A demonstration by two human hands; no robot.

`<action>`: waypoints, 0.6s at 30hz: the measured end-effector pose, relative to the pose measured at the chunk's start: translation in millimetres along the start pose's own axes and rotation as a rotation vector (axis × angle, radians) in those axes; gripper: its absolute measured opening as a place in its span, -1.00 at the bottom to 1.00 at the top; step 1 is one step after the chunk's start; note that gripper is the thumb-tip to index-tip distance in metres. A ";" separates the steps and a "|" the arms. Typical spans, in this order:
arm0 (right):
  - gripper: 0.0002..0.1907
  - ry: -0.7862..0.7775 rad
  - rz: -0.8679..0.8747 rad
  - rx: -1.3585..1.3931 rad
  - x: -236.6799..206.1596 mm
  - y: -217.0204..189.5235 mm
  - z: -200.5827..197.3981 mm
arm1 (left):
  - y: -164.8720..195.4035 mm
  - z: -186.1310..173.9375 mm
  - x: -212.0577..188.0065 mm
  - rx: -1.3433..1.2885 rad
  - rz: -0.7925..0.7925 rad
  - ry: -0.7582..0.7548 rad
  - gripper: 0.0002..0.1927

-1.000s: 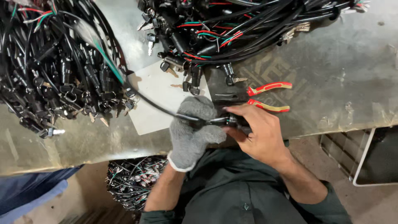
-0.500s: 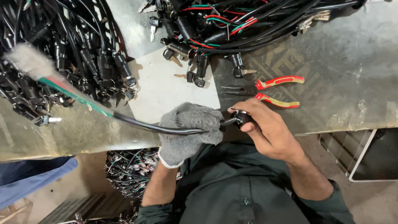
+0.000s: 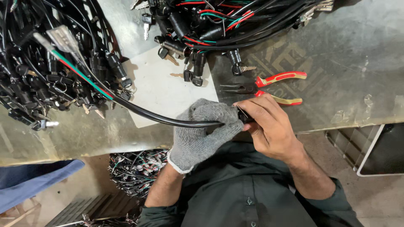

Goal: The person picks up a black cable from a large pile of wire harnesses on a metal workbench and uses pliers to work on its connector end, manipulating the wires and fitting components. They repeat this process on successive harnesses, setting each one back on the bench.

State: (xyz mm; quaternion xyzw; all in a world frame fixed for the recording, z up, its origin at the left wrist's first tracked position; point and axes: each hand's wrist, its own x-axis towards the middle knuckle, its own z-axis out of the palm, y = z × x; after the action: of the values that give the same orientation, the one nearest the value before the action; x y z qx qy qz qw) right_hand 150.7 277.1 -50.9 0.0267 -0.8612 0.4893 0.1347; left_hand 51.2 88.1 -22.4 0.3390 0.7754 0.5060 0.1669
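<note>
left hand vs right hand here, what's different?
The left hand wears a grey knit glove; the right hand is bare. The left hand wraps its fist around the black sleeved cable; the right hand pinches the small black end piece with its fingertips. Both work the same cable, pressed close together at the edge of the metal table.

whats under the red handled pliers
The red-handled pliers lie straight on the grey metal tabletop, nothing between them. Their handles and jaws show fully, right of the white sheet. Only the tabletop strip beneath them is hidden.
</note>
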 end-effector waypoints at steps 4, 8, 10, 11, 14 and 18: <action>-0.55 0.053 -0.040 -0.020 0.2 -0.6 0.4 | 2.9 16.5 -5.7 -0.546 -0.414 0.100 -0.32; -0.54 0.114 -0.092 -0.061 -3.3 -0.6 1.4 | -5.8 22.9 -11.3 -0.436 -0.271 0.119 -0.22; -0.59 0.057 0.043 0.036 -7.2 -1.3 3.0 | -14.4 18.7 -12.7 -0.592 -0.280 0.042 -0.22; -0.62 0.027 0.109 0.087 -9.5 -1.9 4.0 | -18.0 15.6 -13.9 -0.544 -0.293 -0.004 -0.24; -0.65 0.027 0.128 0.077 -14.7 -2.0 7.5 | -21.3 13.2 -18.1 -0.333 -0.255 -0.044 -0.25; -0.66 -0.021 0.308 0.362 -15.5 3.0 9.5 | -9.4 26.3 -21.1 0.083 0.029 0.146 -0.19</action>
State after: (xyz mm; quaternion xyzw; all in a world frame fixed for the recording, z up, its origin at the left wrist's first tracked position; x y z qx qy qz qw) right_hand 163.2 269.2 -62.1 -0.0763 -0.7548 0.6501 0.0424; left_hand 78.8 88.7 -44.0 0.3190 0.8007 0.4992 0.0885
